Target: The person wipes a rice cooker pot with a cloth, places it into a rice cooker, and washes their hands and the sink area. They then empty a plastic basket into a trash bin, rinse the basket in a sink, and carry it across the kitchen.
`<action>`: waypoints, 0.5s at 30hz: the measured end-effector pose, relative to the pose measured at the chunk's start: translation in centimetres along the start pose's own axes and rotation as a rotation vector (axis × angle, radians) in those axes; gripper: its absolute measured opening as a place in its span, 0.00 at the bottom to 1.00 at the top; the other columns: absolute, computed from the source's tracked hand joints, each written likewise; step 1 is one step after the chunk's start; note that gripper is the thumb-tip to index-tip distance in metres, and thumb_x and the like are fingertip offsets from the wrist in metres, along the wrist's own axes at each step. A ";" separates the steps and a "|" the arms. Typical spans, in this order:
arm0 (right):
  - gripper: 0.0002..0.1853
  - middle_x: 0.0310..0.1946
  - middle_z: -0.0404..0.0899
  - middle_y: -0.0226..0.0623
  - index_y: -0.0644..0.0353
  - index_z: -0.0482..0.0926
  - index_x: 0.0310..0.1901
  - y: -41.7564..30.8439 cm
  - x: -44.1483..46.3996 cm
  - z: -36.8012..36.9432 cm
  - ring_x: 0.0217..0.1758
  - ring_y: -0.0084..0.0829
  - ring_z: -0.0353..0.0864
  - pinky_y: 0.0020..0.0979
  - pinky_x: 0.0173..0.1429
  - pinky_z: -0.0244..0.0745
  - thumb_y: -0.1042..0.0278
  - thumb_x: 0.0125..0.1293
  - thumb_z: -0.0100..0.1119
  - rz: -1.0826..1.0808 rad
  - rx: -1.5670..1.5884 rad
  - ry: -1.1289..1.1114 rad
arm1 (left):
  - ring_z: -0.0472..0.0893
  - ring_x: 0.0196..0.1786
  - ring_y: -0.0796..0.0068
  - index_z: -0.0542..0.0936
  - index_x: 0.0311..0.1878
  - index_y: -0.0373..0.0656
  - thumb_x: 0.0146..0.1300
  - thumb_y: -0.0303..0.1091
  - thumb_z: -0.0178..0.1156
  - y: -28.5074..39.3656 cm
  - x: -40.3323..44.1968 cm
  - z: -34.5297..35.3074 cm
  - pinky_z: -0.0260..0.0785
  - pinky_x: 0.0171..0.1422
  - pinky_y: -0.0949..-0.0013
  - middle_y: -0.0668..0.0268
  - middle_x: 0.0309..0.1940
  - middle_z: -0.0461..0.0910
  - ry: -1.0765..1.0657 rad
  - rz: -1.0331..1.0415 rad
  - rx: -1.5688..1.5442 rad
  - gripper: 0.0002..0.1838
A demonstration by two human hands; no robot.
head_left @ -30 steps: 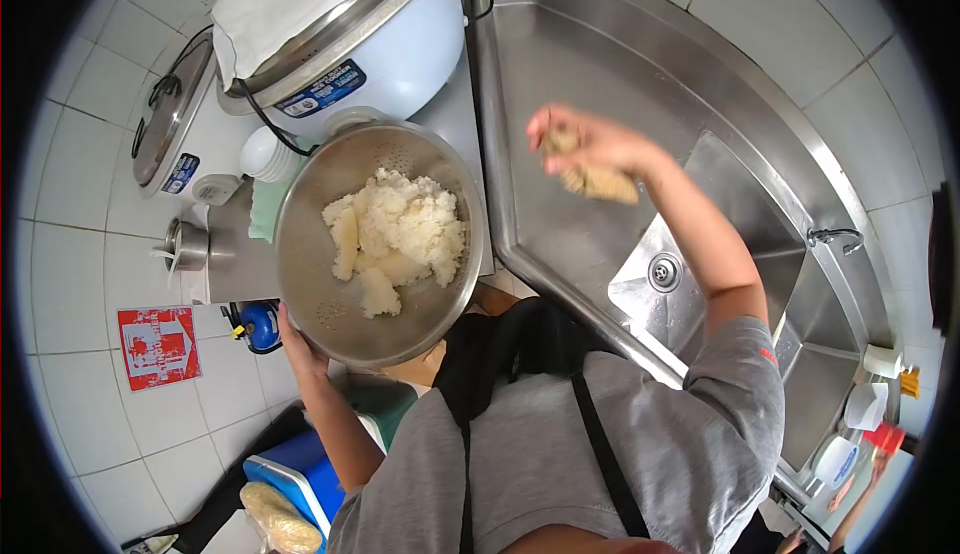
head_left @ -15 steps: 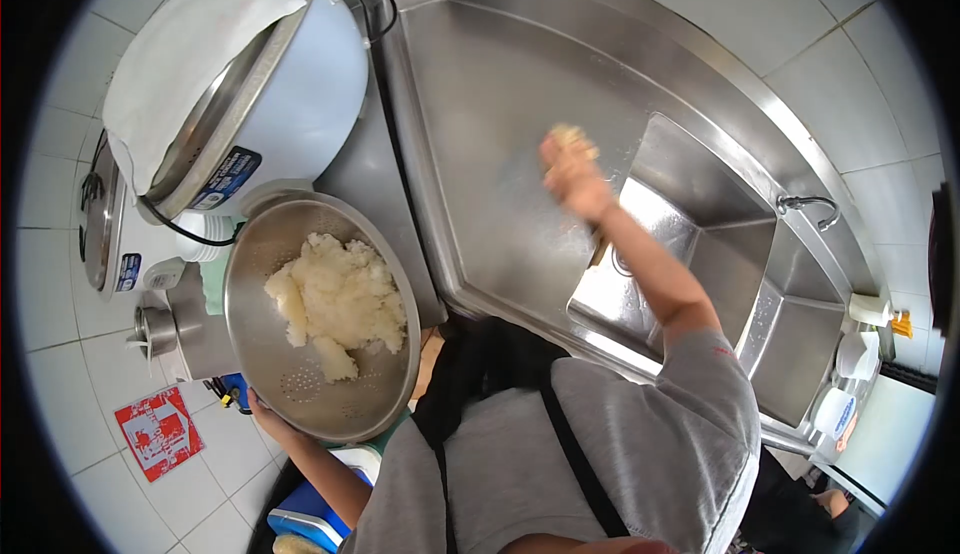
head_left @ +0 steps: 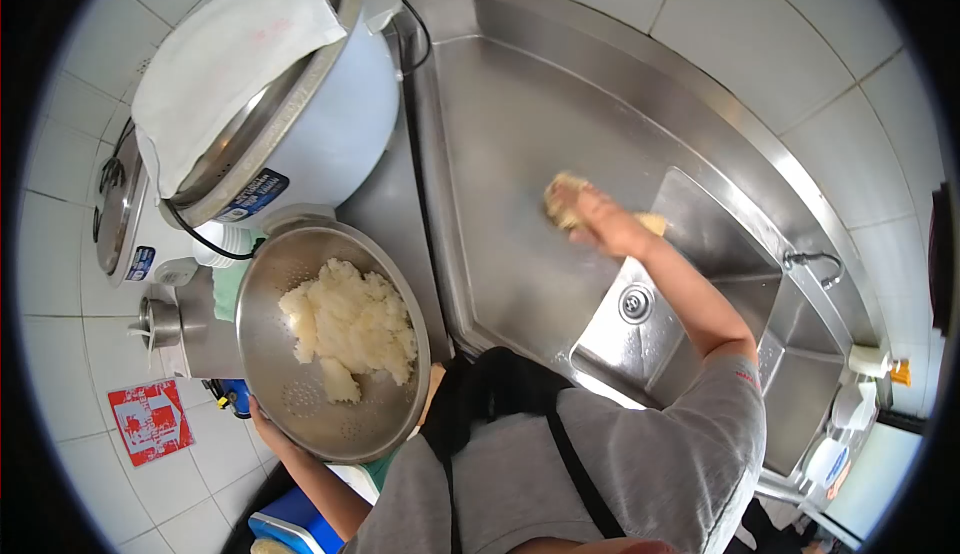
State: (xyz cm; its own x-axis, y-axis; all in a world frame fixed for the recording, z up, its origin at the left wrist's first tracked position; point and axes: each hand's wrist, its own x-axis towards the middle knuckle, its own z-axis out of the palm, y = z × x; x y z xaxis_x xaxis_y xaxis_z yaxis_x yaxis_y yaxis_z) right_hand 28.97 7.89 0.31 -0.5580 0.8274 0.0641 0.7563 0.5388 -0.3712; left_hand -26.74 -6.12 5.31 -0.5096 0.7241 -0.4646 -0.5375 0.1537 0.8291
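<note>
My left hand [head_left: 265, 432] grips the lower rim of a metal colander [head_left: 290, 424], its fingers mostly hidden behind the bowl. A clump of white cooked rice [head_left: 350, 324] lies in the colander, with a smaller lump apart from the main heap. Over the steel drainboard [head_left: 500, 124], my right hand [head_left: 606, 222] is closed on a crumpled yellowish cloth [head_left: 562, 199] pressed to the metal. Part of the same colour shows beyond my wrist; I cannot tell whether it is one piece. The sink basin [head_left: 690, 354] lies beside that forearm.
A large rice cooker [head_left: 330, 124] with a white cloth [head_left: 230, 64] over its lid stands at the upper left. A second cooker [head_left: 125, 214] is behind it. A tap [head_left: 815, 264] rises at the sink's back edge. Bottles [head_left: 850, 404] stand at the right.
My right hand has swept the yellowish cloth downward over the drainboard, towards me. The colander stays in my left hand, and the whole view has shifted slightly.
</note>
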 end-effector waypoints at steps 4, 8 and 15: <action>0.27 0.66 0.47 0.40 0.57 0.51 0.64 1.1 4.9 5.7 0.69 0.34 0.47 0.42 0.70 0.42 0.57 0.66 0.38 -0.168 -0.199 -0.075 | 0.72 0.50 0.61 0.68 0.54 0.39 0.61 0.53 0.44 -0.1 0.3 0.0 0.65 0.53 0.62 0.57 0.49 0.71 0.029 0.049 0.022 0.28; 0.30 0.67 0.45 0.39 0.62 0.43 0.65 4.6 16.0 6.9 0.69 0.36 0.45 0.40 0.71 0.37 0.55 0.67 0.32 0.023 -0.212 0.139 | 0.75 0.46 0.62 0.69 0.53 0.38 0.61 0.51 0.43 -0.1 0.2 1.0 0.68 0.50 0.63 0.56 0.47 0.73 0.013 0.020 -0.036 0.27; 0.30 0.68 0.43 0.38 0.61 0.42 0.66 15.4 18.6 5.2 0.70 0.37 0.43 0.37 0.71 0.34 0.53 0.67 0.27 0.887 -0.406 0.356 | 0.73 0.49 0.61 0.68 0.54 0.38 0.61 0.55 0.41 -0.4 0.6 -0.5 0.66 0.52 0.62 0.55 0.49 0.71 0.009 0.145 0.143 0.30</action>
State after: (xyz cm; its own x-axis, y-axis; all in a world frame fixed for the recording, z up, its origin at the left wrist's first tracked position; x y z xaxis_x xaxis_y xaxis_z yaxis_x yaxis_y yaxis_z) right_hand 28.42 30.78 -9.06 0.3387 0.9162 0.2143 0.9409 -0.3284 -0.0830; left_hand -27.20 -6.11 4.53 -0.5809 0.7398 -0.3395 -0.3575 0.1428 0.9229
